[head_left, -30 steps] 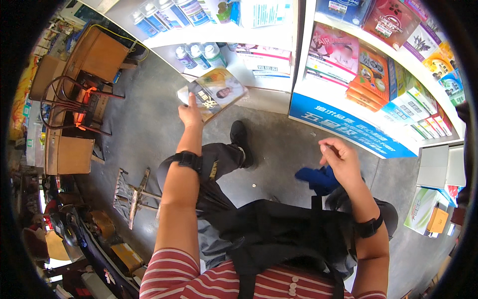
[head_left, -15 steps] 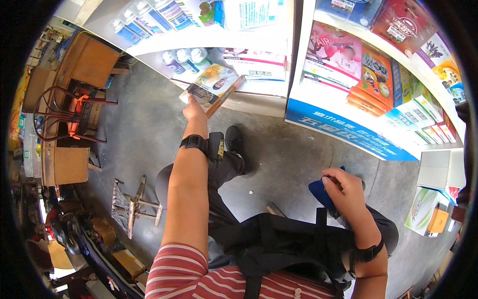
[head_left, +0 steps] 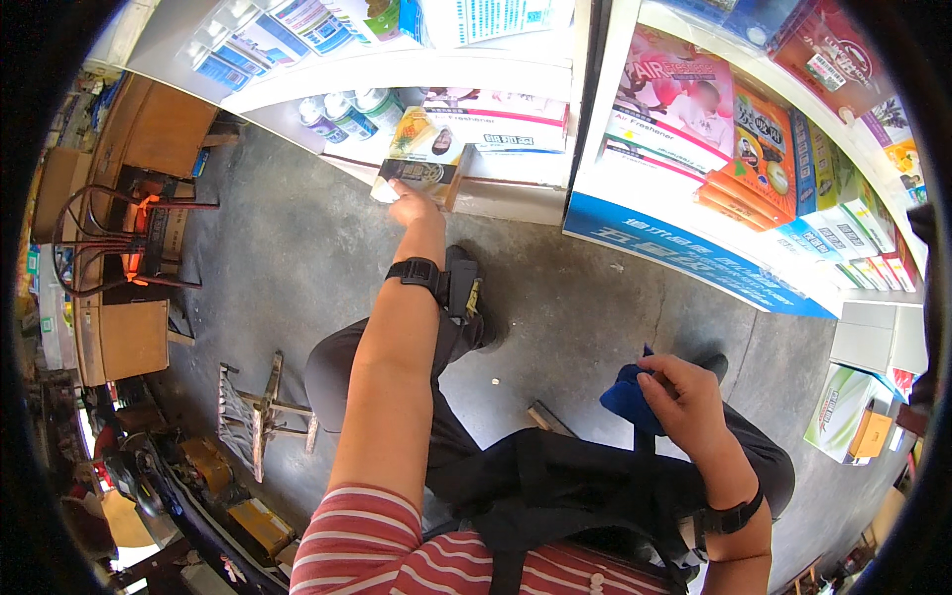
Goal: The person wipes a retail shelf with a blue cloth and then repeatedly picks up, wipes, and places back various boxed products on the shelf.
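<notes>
My left hand (head_left: 414,206) grips the near edge of a yellow and black printed box (head_left: 428,149). The far part of this box lies within the lower shelf (head_left: 506,198), between several spray cans (head_left: 342,115) and a stack of pink and white air freshener boxes (head_left: 516,127). In my right hand (head_left: 686,395), held low over my thigh, a dark blue cloth (head_left: 627,399) is pinched between thumb and fingers. Part of the cloth hangs loose.
On the right stands a second white shelf with orange boxes (head_left: 759,164) and a blue front panel (head_left: 684,258). A folding stool (head_left: 263,412) is on the floor at left, below a chair (head_left: 109,241) and brown boxes (head_left: 134,342). A green and white carton (head_left: 838,416) sits far right.
My left hand has moved the box to the right and turned it straighter against the shelf. The blue cloth has shifted a little left with my right hand.
</notes>
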A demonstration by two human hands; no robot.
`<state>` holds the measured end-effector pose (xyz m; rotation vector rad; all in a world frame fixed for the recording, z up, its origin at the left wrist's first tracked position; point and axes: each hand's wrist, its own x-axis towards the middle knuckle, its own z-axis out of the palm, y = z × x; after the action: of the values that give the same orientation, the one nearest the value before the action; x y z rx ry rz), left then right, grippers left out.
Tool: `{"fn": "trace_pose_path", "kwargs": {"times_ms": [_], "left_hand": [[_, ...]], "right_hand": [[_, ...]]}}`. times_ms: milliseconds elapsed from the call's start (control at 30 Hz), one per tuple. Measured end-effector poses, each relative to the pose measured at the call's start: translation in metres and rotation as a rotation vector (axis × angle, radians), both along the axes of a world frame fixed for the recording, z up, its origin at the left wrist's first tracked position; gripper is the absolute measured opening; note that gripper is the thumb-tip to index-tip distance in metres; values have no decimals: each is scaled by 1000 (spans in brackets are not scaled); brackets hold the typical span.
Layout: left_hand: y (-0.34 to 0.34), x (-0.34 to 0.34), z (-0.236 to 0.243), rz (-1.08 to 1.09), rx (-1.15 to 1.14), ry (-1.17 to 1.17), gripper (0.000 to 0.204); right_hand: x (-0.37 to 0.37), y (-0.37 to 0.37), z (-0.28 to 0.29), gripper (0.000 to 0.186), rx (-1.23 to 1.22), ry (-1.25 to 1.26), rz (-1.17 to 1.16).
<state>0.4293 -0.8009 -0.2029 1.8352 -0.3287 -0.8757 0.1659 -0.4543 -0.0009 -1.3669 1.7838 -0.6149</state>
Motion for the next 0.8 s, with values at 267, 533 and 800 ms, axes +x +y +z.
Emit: {"fn": "trace_pose_path", "kwargs": {"times_ms": [267,533,800], "left_hand": [[34,0,-1,-304,-43,361,51],[153,-140,86,-1412,-368,-63,17],[170,-292,181,-1615,-1213,-1185,43]], "right_hand": [[3,4,4,18,-143,21,49],[6,14,9,15,-379,24,131],[-12,39,24,16,-417,62,56]]}}
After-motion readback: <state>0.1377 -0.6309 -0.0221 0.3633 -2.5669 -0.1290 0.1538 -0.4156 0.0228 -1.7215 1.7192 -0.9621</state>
